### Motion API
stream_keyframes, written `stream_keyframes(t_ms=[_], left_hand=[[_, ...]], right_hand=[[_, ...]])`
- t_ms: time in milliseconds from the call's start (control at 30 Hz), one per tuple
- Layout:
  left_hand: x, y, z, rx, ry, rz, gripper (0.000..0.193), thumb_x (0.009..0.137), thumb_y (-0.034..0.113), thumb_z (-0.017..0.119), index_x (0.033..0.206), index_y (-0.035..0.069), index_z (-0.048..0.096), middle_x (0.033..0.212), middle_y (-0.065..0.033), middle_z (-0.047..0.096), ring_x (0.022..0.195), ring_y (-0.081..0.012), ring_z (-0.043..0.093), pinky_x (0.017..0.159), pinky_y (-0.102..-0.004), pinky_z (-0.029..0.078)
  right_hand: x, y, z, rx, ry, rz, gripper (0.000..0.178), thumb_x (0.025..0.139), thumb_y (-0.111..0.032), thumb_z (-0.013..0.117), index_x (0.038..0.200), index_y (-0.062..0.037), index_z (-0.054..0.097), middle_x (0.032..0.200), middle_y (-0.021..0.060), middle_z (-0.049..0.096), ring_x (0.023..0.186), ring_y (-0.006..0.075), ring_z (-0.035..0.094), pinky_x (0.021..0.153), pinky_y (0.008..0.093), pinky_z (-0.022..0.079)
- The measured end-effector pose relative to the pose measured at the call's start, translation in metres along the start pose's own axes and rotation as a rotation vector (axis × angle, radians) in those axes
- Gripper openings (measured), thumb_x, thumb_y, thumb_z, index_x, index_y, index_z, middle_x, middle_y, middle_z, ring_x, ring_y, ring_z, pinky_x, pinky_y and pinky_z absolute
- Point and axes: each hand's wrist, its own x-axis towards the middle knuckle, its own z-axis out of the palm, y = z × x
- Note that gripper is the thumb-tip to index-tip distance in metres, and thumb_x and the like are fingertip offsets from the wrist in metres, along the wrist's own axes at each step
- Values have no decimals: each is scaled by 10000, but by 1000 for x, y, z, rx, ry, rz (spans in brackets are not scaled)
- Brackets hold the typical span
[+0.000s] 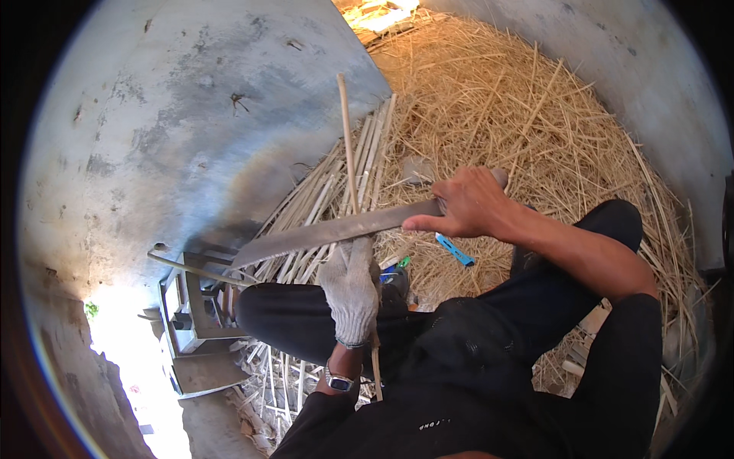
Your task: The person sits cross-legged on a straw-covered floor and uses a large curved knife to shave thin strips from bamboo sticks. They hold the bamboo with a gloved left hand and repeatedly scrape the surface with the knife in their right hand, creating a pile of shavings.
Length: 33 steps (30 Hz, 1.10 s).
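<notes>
My left hand [350, 287], in a knitted white glove with a watch at the wrist, is closed around a thin bamboo strip [346, 138]. The strip stands lengthwise before me, its far end pointing away and its lower end passing beside my forearm. My bare right hand [468, 203] grips the handle of a long, broad machete [321, 236]. Its worn grey blade stretches leftward across the strip, just beyond the gloved fingers. Whether the edge has cut into the strip cannot be seen.
Long pale strips [313, 199] lie bundled along the left wall [191, 99]. Straw-like shavings [489, 92] cover the floor ahead. A blue utility knife [455, 250] lies between my legs. At left stands a boxy frame [180, 314], beside a bright opening.
</notes>
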Motion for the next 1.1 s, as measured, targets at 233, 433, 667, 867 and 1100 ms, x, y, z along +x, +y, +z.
stream_keyframes(t_ms=[233,433,667,867,1100], left_hand=[[-46,1,-4,-17,-172,-106,295,986,234,615,1065,-38,699,598,47,510,484,-18,403,453,-202,322],[-20,-13,-23,-427,-318,-221,388,1040,305,482,1069,-42,653,526,34,382,414,-50,341,374,-218,279],[-9,-18,-29,-653,-436,-223,319,1010,266,516,984,-36,614,521,-34,452,358,-114,383,341,-250,318],[-9,-7,-35,-748,-522,-218,278,985,224,557,1087,-33,583,640,-82,575,423,-135,488,395,-266,421],[-7,-29,-35,-815,-466,-317,248,983,173,554,1177,17,568,961,-83,632,707,-163,627,625,-262,524]], right_hand=[[56,143,-53,117,305,773,753,923,-759,413,498,-138,427,460,-69,353,398,84,336,383,303,236],[39,99,-65,342,350,678,733,954,-677,473,518,-88,500,472,-62,379,419,95,322,418,316,197],[4,13,-55,387,101,133,684,936,-640,529,596,-46,527,489,17,437,460,130,446,446,319,345],[-16,-2,-30,329,-27,-60,695,834,-692,637,698,-12,682,490,118,539,459,256,575,481,385,453],[-17,-2,-18,116,8,-114,763,758,-785,629,675,-27,666,477,125,537,448,305,589,480,405,477]])
